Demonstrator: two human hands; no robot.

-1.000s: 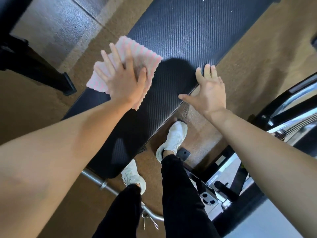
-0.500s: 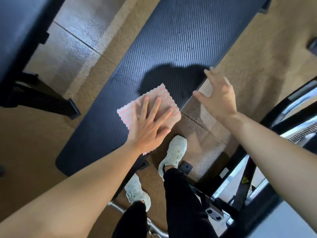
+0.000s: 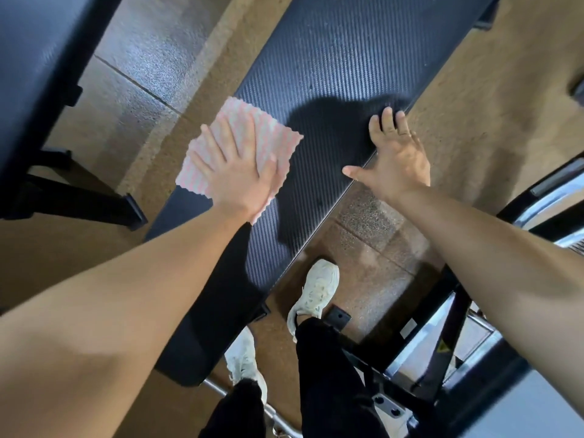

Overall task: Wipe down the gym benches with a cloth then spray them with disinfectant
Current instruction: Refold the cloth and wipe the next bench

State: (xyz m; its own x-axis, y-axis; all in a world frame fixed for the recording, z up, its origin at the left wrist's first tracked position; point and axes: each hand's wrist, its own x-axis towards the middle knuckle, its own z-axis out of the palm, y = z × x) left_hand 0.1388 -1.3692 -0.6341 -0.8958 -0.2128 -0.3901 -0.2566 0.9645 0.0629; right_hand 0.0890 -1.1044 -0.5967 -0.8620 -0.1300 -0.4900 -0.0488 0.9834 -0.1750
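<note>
A long black textured gym bench (image 3: 341, 67) runs diagonally from upper right to lower left. A pink and white striped cloth (image 3: 271, 134) lies on its left edge, partly hanging past the edge. My left hand (image 3: 237, 172) presses flat on the cloth with fingers spread. My right hand (image 3: 392, 153) rests open on the bench's right edge, fingertips on the pad, thumb stretched out. No spray bottle is in view.
Another black bench (image 3: 38, 90) on a dark frame stands at the left. Black and chrome machine framing (image 3: 448, 330) fills the lower right. My white shoes (image 3: 316, 289) stand on brown speckled floor beside the bench, with a metal bar (image 3: 278, 415) near them.
My left hand has slid the cloth from the bench's right edge across to its left edge. My right hand has settled back onto the right edge.
</note>
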